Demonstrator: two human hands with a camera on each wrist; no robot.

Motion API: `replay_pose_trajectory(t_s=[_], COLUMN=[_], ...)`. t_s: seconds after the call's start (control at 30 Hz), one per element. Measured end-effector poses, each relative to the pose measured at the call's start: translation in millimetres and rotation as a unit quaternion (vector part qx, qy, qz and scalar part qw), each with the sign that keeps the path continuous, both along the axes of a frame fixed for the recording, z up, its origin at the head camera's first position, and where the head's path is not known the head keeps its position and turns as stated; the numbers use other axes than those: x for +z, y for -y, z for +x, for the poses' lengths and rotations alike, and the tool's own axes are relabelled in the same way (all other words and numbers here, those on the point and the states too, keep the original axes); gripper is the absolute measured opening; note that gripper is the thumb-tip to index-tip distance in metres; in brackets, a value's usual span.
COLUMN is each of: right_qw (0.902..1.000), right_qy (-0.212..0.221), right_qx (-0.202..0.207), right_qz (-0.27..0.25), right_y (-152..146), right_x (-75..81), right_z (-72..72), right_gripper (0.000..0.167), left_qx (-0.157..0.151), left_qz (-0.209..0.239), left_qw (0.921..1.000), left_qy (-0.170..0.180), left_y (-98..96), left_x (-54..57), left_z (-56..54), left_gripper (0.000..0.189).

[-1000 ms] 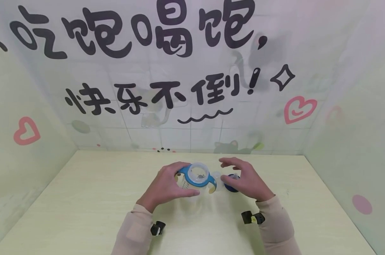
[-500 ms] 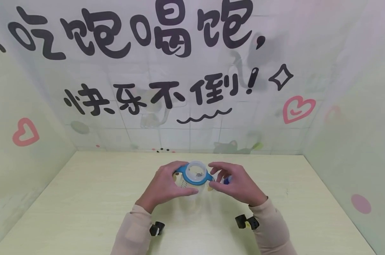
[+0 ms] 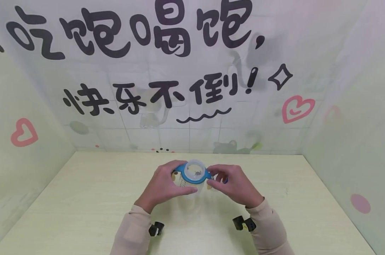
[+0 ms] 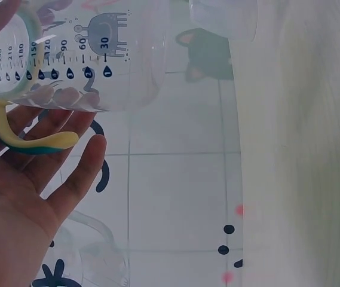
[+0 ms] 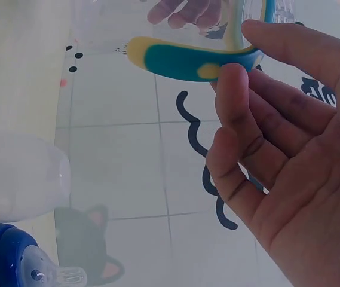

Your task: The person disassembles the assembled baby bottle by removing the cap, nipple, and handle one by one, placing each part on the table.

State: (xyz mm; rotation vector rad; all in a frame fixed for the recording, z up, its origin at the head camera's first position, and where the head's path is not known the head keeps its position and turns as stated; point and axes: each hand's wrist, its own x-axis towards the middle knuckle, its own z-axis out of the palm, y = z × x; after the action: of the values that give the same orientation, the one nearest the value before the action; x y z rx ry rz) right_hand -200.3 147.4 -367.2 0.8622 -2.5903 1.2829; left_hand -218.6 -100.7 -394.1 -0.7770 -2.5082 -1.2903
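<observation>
A clear baby bottle [image 3: 185, 183] with measuring marks is held above the table, its uncapped mouth upward in the head view. Around its neck sits a blue handle ring [image 3: 196, 181] with two curved handles, yellow on the inner side in the left wrist view. My left hand [image 3: 167, 182] grips the bottle from the left, fingers behind and thumb in front. With thumb and index finger, my right hand [image 3: 235, 182] pinches the base of the right handle [image 5: 181, 61]; its other fingers curl loosely beneath.
A translucent bottle cap [image 5: 23, 176] and a nipple in a blue collar [image 5: 11, 257] stand on the table [image 3: 84, 212], mostly behind my right hand in the head view. A printed wall [image 3: 167, 138] closes the back, with side walls left and right.
My right hand has moved left from beside the blue collar to the bottle and taken hold of the right handle. My left hand keeps its grip, with the bottle slightly further left.
</observation>
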Motion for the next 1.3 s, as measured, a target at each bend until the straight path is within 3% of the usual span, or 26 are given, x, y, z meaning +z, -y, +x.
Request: replay_pose_trajectory(t_s=[0.23, 1.3], right_qw=[0.9999, 0.9995], right_qy=[-0.008, -0.031], right_qx=[-0.004, -0.004], right_qz=[0.009, 0.004], right_y=[1, -8], right_x=[2.5, 13.0], right_z=[-0.2, 3.9], right_gripper=[0.014, 0.015], left_qx=[0.000, -0.010], left_qz=[-0.004, 0.008], left_qw=[1.0000, 0.9998], left_qy=[0.003, 0.016], left_y=[-0.5, -3.2], left_x=[1.5, 1.8], left_z=[-0.7, 0.2], left_gripper=[0.075, 0.073])
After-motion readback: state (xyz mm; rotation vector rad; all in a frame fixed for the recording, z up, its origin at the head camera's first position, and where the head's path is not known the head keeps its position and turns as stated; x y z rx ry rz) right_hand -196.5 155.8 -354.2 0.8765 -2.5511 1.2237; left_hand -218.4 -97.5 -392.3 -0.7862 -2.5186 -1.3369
